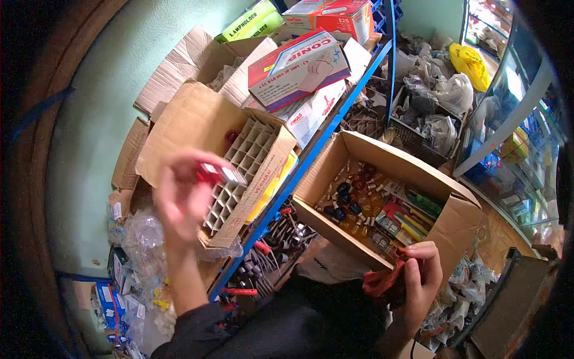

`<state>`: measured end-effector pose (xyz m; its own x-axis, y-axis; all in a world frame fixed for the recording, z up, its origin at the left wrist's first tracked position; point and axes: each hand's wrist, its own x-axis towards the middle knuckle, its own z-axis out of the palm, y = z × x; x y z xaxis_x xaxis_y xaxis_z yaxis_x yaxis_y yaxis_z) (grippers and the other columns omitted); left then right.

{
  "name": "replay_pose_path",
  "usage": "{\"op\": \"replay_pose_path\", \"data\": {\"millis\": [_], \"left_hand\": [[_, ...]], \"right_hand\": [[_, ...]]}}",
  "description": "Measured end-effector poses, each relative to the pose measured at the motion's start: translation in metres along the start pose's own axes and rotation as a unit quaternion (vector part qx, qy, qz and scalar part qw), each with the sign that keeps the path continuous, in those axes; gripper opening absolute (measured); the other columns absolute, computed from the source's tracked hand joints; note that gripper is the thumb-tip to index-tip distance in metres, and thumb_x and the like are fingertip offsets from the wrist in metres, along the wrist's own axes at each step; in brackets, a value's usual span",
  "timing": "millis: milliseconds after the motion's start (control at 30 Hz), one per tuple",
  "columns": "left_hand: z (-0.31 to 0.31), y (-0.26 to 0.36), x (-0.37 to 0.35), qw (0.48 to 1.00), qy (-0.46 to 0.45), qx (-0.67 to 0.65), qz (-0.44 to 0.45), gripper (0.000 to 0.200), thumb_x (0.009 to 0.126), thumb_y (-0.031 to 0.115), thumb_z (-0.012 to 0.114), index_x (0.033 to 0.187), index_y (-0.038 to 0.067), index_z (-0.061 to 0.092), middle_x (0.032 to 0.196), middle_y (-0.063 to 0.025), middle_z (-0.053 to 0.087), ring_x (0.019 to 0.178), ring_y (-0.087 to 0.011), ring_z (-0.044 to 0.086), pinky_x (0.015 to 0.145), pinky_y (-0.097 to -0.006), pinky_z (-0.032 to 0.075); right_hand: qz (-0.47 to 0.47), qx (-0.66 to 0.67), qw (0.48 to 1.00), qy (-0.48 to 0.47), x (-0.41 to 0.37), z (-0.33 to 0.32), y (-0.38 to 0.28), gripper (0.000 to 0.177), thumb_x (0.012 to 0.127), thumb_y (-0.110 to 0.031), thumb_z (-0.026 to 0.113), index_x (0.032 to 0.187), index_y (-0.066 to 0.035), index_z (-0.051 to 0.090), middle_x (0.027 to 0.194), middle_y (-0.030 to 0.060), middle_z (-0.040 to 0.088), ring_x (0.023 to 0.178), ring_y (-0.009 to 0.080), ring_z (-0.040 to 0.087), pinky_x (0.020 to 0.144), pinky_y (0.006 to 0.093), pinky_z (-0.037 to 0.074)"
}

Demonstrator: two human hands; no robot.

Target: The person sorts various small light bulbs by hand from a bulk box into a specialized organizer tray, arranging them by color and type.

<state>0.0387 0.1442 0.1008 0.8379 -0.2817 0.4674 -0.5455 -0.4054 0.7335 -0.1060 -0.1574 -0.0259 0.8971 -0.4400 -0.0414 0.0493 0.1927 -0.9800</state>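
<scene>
The red part (pixel 220 174) is judged small, light and rigid. Its smooth silvery end may slip, so it is best pinched at the red body. It is clamped between the fingertips of the left hand (pixel 182 200), just above the divider box (pixel 266 173). The right hand (pixel 421 269) is closed on a soft red cloth (pixel 379 281), well apart, beside the carton (pixel 454 221).

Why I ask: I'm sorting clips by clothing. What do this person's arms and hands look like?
The left hand and right hand are both bare, with no gloves. The left forearm is uncovered up to a dark sleeve bunched near the elbow. Rings or a watch cannot be made out.
</scene>
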Motion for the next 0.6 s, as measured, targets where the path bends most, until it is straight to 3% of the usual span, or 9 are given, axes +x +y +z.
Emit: {"op": "replay_pose_path", "data": {"millis": [33,67,100,133,200,267,300,433,600], "left_hand": [[0.027,0.003,-0.014,0.979,-0.02,-0.198,-0.034,0.033,0.084,-0.004,0.044,0.115,-0.002,0.054,0.103,-0.0164,0.066,0.098,-0.0219,0.068,0.091,-0.0357,0.057],[0.051,-0.003,-0.026,0.96,-0.065,-0.272,-0.026,0.037,0.085,-0.003,0.045,0.121,-0.003,0.054,0.106,-0.0177,0.065,0.098,-0.0219,0.068,0.089,-0.0355,0.057],[0.072,0.005,-0.039,0.925,-0.133,-0.335,-0.125,0.045,0.086,-0.004,0.044,0.13,-0.004,0.054,0.108,-0.017,0.065,0.1,-0.0211,0.067,0.091,-0.0347,0.056],[0.099,0.003,-0.046,0.934,-0.184,-0.286,-0.112,0.047,0.092,-0.002,0.047,0.139,-0.002,0.052,0.112,-0.0153,0.064,0.101,-0.0217,0.066,0.093,-0.0361,0.054],[0.131,0.02,-0.051,0.944,-0.233,-0.195,-0.129,0.042,0.101,0.006,0.053,0.143,0.0,0.052,0.112,-0.0155,0.062,0.103,-0.0255,0.065,0.094,-0.0381,0.052],[0.158,0.016,-0.073,0.95,-0.242,-0.192,-0.047,0.043,0.105,0.019,0.057,0.144,0.001,0.052,0.111,-0.0174,0.061,0.102,-0.0315,0.063,0.093,-0.0403,0.05],[0.165,0.021,-0.078,0.962,-0.192,-0.19,-0.03,0.045,0.105,0.023,0.058,0.144,0.002,0.053,0.109,-0.0185,0.062,0.098,-0.0342,0.061,0.09,-0.0411,0.049],[0.168,0.011,-0.074,0.984,-0.126,-0.102,0.071,0.043,0.105,0.033,0.056,0.136,0.003,0.061,0.101,-0.0165,0.067,0.089,-0.0335,0.064,0.08,-0.0427,0.05],[0.171,0.008,-0.082,0.986,-0.144,-0.041,0.074,0.042,0.103,0.028,0.06,0.136,0.002,0.062,0.093,-0.0146,0.068,0.079,-0.0321,0.064,0.073,-0.0413,0.052]], "right_hand": [[-0.005,0.015,1.0,0.007,0.002,0.002,0.001,0.007,0.092,0.0,0.06,0.098,0.0,0.06,0.105,0.0099,0.054,0.099,0.018,0.054,0.093,0.03,0.042],[-0.033,0.003,0.999,0.028,0.004,0.005,0.002,0.006,0.092,-0.001,0.06,0.098,0.001,0.06,0.105,0.0099,0.054,0.099,0.0182,0.054,0.093,0.0299,0.042],[-0.063,-0.01,0.997,0.047,0.007,0.01,0.003,0.006,0.093,-0.002,0.06,0.099,0.001,0.059,0.105,0.0098,0.054,0.098,0.0185,0.054,0.093,0.0298,0.042],[-0.093,-0.023,0.993,0.064,0.01,0.014,0.004,0.006,0.094,-0.003,0.06,0.099,0.001,0.059,0.105,0.0098,0.054,0.098,0.0187,0.054,0.093,0.0297,0.042],[-0.164,-0.059,0.98,0.091,0.01,0.028,0.006,0.02,0.098,-0.017,0.063,0.106,0.0,0.057,0.107,0.0109,0.052,0.1,0.0209,0.053,0.095,0.0321,0.042],[-0.208,-0.082,0.968,0.111,0.006,0.043,0.005,0.028,0.1,-0.026,0.064,0.11,-0.001,0.055,0.109,0.0118,0.051,0.102,0.0218,0.052,0.095,0.0335,0.042],[-0.215,-0.126,0.961,0.123,0.002,0.046,0.01,0.038,0.101,-0.036,0.063,0.116,-0.002,0.052,0.113,0.0129,0.049,0.104,0.0229,0.05,0.095,0.0351,0.041],[-0.192,-0.055,0.973,0.111,-0.012,0.059,0.025,0.038,0.101,-0.036,0.063,0.115,-0.002,0.051,0.114,0.0134,0.047,0.103,0.0229,0.05,0.093,0.0358,0.043],[-0.217,-0.078,0.959,0.166,-0.005,0.057,0.023,0.033,0.098,-0.029,0.07,0.107,-0.004,0.051,0.109,0.0113,0.049,0.095,0.0188,0.054,0.087,0.0321,0.048]]}}
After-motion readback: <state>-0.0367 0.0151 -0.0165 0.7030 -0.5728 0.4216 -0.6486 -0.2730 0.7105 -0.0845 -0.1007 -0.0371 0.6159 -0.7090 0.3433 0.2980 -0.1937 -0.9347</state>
